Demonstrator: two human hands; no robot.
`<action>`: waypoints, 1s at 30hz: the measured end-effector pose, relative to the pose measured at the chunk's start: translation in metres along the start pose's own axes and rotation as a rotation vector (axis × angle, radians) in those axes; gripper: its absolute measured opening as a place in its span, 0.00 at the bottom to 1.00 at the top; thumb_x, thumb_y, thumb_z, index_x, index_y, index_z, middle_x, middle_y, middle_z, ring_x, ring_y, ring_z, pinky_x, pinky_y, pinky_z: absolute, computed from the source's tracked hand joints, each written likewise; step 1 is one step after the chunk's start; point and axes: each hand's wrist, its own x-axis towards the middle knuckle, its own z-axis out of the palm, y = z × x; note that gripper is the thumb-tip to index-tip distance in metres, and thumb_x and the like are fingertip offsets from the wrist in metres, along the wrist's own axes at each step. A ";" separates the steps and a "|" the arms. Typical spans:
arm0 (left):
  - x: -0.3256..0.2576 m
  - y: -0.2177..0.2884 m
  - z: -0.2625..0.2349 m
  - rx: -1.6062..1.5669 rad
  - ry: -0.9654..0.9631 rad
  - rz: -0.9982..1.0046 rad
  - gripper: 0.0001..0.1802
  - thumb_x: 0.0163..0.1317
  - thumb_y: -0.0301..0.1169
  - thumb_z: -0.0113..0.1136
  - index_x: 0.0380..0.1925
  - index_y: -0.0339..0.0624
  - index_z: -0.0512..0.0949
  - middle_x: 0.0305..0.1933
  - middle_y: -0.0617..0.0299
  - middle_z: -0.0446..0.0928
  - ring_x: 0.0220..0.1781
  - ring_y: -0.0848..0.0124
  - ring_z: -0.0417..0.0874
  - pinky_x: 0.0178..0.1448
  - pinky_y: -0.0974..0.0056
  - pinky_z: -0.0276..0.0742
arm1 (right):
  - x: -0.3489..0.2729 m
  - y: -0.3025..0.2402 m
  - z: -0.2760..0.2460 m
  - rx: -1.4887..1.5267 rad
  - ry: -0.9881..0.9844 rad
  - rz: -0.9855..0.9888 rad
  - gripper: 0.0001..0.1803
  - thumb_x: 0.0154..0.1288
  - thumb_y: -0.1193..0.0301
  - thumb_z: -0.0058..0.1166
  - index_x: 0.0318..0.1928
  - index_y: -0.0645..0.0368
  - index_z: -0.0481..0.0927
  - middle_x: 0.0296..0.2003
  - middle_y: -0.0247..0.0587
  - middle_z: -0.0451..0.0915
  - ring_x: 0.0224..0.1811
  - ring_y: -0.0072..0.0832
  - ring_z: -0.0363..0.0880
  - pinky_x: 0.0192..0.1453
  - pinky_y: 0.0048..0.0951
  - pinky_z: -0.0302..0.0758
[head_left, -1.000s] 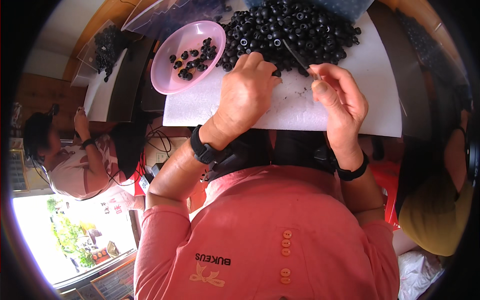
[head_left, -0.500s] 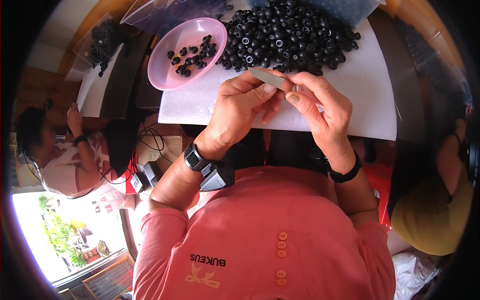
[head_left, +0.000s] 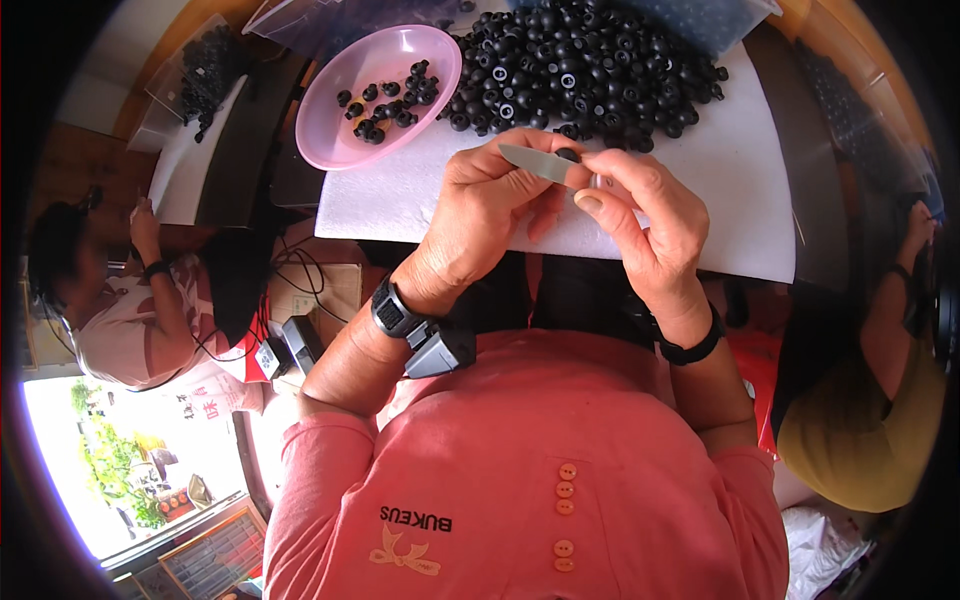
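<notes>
At far left, red characters mark a pale sheet (head_left: 215,397). The pink bowl (head_left: 322,122) juts past the left edge of the white board (head_left: 750,195); black parts cluster inside. Dark lettering and a pale bow emblem sit on the red shirt (head_left: 500,440), whose 5 buttons are orange. The left hand (head_left: 478,205) grasps 1 black part (head_left: 566,154), small and rounded, behind the knife (head_left: 533,162); whether the blade touches it, I cannot tell. That blade is grey, flat and pointed left. Beyond lies a heap (head_left: 600,75) of glossy black parts, some showing pale rings. The right hand (head_left: 655,215) grips the knife by its hidden handle; bare board extends rightward to its edge.
</notes>
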 end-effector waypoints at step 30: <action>0.003 0.005 -0.003 0.036 -0.015 -0.117 0.11 0.71 0.28 0.57 0.47 0.32 0.80 0.32 0.63 0.79 0.25 0.80 0.72 0.23 0.76 0.60 | 0.003 0.001 0.002 0.114 -0.048 0.140 0.14 0.62 0.75 0.66 0.48 0.59 0.83 0.29 0.37 0.82 0.25 0.25 0.78 0.29 0.26 0.74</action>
